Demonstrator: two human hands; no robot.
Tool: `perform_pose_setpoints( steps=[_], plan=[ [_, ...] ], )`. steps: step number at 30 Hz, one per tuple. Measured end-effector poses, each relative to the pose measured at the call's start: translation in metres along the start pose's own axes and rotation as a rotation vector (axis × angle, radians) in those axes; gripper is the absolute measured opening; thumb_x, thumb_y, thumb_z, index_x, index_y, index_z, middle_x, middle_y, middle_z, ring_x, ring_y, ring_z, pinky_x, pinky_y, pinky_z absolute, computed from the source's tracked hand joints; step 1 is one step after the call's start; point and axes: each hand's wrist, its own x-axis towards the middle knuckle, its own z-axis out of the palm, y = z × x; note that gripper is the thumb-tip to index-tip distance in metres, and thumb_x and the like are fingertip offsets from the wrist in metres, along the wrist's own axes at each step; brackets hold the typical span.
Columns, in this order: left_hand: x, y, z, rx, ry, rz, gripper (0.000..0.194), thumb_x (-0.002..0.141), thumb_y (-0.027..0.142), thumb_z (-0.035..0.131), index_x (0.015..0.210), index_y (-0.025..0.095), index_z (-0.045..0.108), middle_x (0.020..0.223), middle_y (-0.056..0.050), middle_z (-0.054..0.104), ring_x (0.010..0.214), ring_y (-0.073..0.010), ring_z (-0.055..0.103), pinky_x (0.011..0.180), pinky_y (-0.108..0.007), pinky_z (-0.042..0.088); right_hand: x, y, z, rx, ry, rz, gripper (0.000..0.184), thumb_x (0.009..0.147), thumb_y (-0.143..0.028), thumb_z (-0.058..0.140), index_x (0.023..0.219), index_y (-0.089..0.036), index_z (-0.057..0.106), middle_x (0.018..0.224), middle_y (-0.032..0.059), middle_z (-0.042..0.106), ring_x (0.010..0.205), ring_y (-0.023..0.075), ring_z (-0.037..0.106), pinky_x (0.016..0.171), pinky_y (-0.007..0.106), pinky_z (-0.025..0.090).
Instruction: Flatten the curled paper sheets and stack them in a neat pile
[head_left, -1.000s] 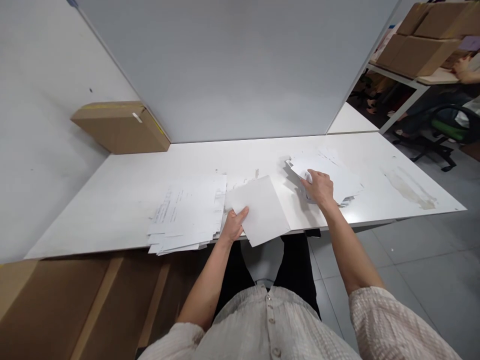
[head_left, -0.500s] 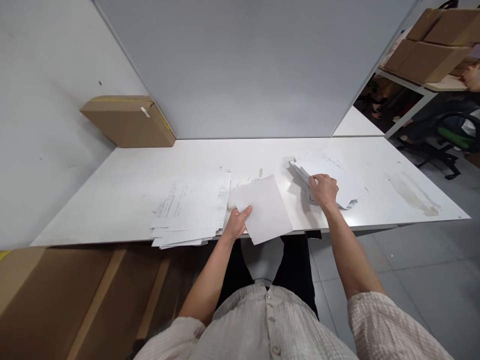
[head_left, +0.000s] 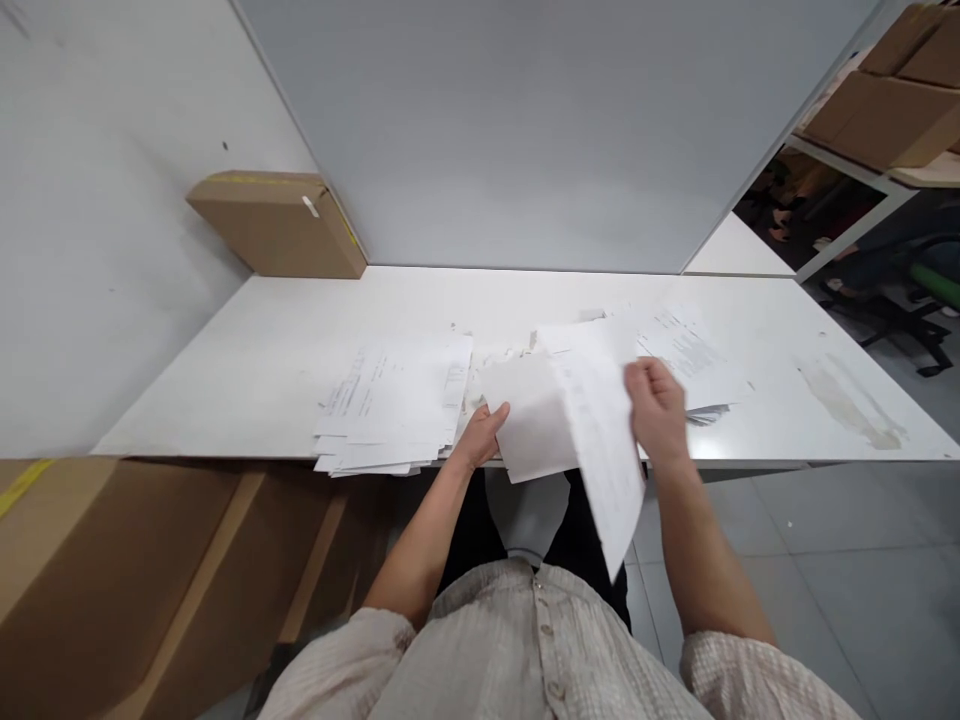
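My left hand [head_left: 481, 436] pinches the left edge of a blank-looking sheet of paper [head_left: 531, 418], its thumb on top, over the front edge of the table. A second sheet, printed paper [head_left: 600, 420], hangs tilted from my right hand [head_left: 657, 408], whose fingers are closed on its right edge. This printed sheet is blurred and overlaps the first one. Left of my left hand lies a loose stack of papers [head_left: 397, 390] with print and writing on top. Behind my right hand rests another pile of papers [head_left: 694, 350], partly covered.
The white table [head_left: 262, 370] runs along a grey panel [head_left: 525, 130]. A cardboard box [head_left: 281, 225] leans at the back left. Larger cardboard boxes [head_left: 150, 580] stand below at the left. Stacked boxes [head_left: 885, 110] and a chair [head_left: 930, 300] are at the right.
My right hand has lifted a printed sheet off the right pile and brought it toward the sheet in my left hand. Print now shows on the right pile. The view has shifted slightly.
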Motion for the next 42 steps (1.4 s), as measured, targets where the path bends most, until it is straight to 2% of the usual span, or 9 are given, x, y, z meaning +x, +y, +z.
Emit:
perform_pose_setpoints(
  steps=[7, 11, 15, 18, 21, 25, 29, 35, 42],
  plan=[
    [-0.002, 0.003, -0.001, -0.017, -0.108, -0.005, 0.057, 0.077, 0.060, 0.057, 0.110, 0.015, 0.064, 0.108, -0.014, 0.068, 0.118, -0.0296, 0.053, 0.102, -0.042, 0.042, -0.014, 0.044, 0.063, -0.368, -0.158, 0.063, 0.030, 0.092, -0.039, 0.027, 0.092, -0.021, 0.052, 0.064, 0.0037, 0.054, 0.056, 0.0200, 0.050, 0.054, 0.029, 0.033],
    [-0.003, 0.002, 0.003, 0.045, -0.076, 0.022, 0.055, 0.071, 0.052, 0.068, 0.109, 0.012, 0.064, 0.106, -0.015, 0.069, 0.115, -0.0321, 0.055, 0.100, -0.045, 0.043, -0.019, 0.043, 0.073, -0.395, -0.217, 0.049, 0.034, 0.093, -0.039, 0.025, 0.094, -0.020, 0.054, 0.064, 0.0042, 0.056, 0.057, 0.0208, 0.052, 0.056, 0.030, 0.035],
    [-0.001, -0.003, 0.002, 0.048, -0.029, 0.073, 0.054, 0.066, 0.044, 0.075, 0.108, 0.012, 0.064, 0.105, -0.014, 0.069, 0.113, -0.0324, 0.057, 0.099, -0.047, 0.042, -0.021, 0.042, 0.074, -0.294, -0.145, 0.089, 0.036, 0.090, -0.044, 0.034, 0.103, -0.017, 0.054, 0.088, 0.0107, 0.062, 0.071, 0.0212, 0.057, 0.066, 0.033, 0.042],
    [-0.002, -0.001, 0.003, 0.058, -0.044, 0.113, 0.053, 0.068, 0.045, 0.073, 0.108, 0.012, 0.064, 0.105, -0.013, 0.069, 0.113, -0.0314, 0.056, 0.100, -0.047, 0.042, -0.022, 0.042, 0.064, 0.017, -0.181, 0.243, 0.042, 0.082, -0.049, 0.051, 0.110, -0.017, 0.052, 0.105, 0.0130, 0.061, 0.082, 0.0212, 0.058, 0.071, 0.035, 0.047],
    [-0.011, 0.015, 0.013, 0.191, -0.042, 0.199, 0.046, 0.072, 0.045, 0.070, 0.104, 0.012, 0.067, 0.104, -0.012, 0.069, 0.112, -0.0315, 0.057, 0.100, -0.045, 0.042, -0.021, 0.033, 0.048, 0.388, -0.339, 0.364, 0.031, 0.076, -0.045, 0.061, 0.094, -0.020, 0.056, 0.088, 0.0058, 0.064, 0.076, 0.0187, 0.059, 0.070, 0.033, 0.048],
    [-0.032, 0.049, 0.036, 0.423, -0.084, 0.403, 0.036, 0.075, 0.038, 0.068, 0.101, 0.013, 0.070, 0.107, -0.008, 0.069, 0.115, -0.0308, 0.055, 0.101, -0.039, 0.041, -0.016, 0.008, 0.027, 0.627, -0.199, 0.285, 0.019, 0.074, -0.036, 0.067, 0.080, -0.023, 0.054, 0.077, -0.0005, 0.061, 0.074, 0.0156, 0.059, 0.075, 0.032, 0.047],
    [-0.037, 0.059, 0.043, 0.545, -0.121, 0.522, 0.036, 0.076, 0.039, 0.066, 0.103, 0.016, 0.069, 0.105, -0.006, 0.070, 0.106, -0.0290, 0.060, 0.093, -0.041, 0.047, -0.014, 0.004, 0.027, 0.696, -0.115, 0.195, 0.019, 0.075, -0.036, 0.067, 0.083, -0.024, 0.055, 0.083, 0.0003, 0.063, 0.082, 0.0164, 0.059, 0.080, 0.033, 0.047],
    [-0.020, 0.033, 0.024, 0.646, -0.021, 0.459, 0.045, 0.075, 0.048, 0.064, 0.103, 0.013, 0.068, 0.105, -0.010, 0.070, 0.099, -0.0267, 0.064, 0.089, -0.042, 0.050, -0.024, 0.033, 0.051, 0.762, -0.229, 0.215, 0.021, 0.077, -0.036, 0.067, 0.093, -0.024, 0.061, 0.091, 0.0012, 0.067, 0.088, 0.0173, 0.061, 0.084, 0.033, 0.046],
    [-0.017, 0.033, 0.027, 0.650, -0.051, 0.476, 0.046, 0.079, 0.051, 0.058, 0.106, 0.014, 0.067, 0.105, -0.009, 0.069, 0.104, -0.0257, 0.061, 0.090, -0.039, 0.049, -0.020, 0.036, 0.054, 0.760, -0.226, 0.190, 0.022, 0.078, -0.036, 0.065, 0.097, -0.025, 0.063, 0.097, 0.0023, 0.068, 0.094, 0.0185, 0.061, 0.088, 0.034, 0.044]
  ],
)
